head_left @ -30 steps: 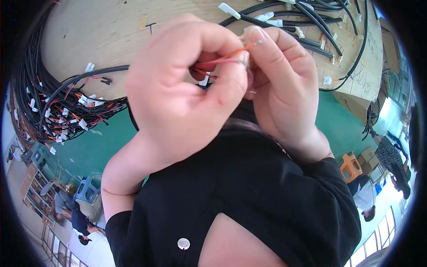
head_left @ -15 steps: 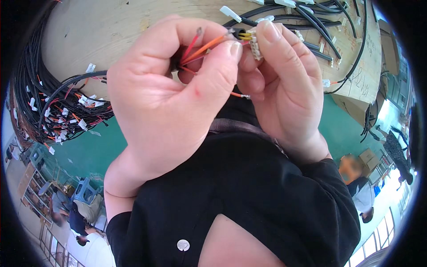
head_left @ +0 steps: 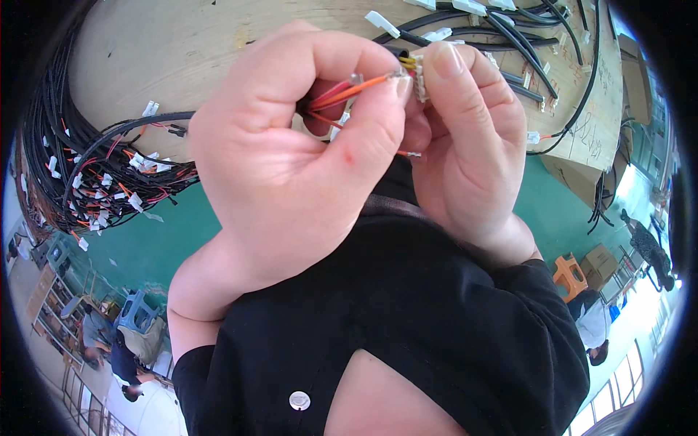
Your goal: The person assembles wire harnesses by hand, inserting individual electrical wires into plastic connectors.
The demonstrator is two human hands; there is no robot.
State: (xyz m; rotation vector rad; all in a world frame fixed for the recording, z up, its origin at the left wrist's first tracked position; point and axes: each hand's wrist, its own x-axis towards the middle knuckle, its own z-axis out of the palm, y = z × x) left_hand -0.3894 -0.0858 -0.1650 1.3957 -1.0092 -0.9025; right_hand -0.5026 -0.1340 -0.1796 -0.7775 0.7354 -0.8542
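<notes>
My left hand (head_left: 291, 152) is closed around a bundle of thin wires. An orange wire (head_left: 352, 90) with a crimped metal end is pinched between its thumb and forefinger, and red wires run beside it inside the curled fingers. My right hand (head_left: 469, 123) pinches a small white multi-pin connector (head_left: 419, 78) between thumb and fingers. Yellow wires (head_left: 408, 64) enter the connector on its left side. The orange wire's tip lies close to the connector; whether it touches cannot be made out. Another orange wire end pokes out below my left thumb.
A large coil of black cables (head_left: 65, 160) with white tags hangs over the left side of the wooden table (head_left: 167, 43). More black cables with white connectors (head_left: 502, 36) lie at the back right. Stools and several people are beyond, on the green floor.
My left hand has shifted slightly to the right, bringing the orange wire's tip nearer the connector. The right hand has hardly moved and keeps its pinch.
</notes>
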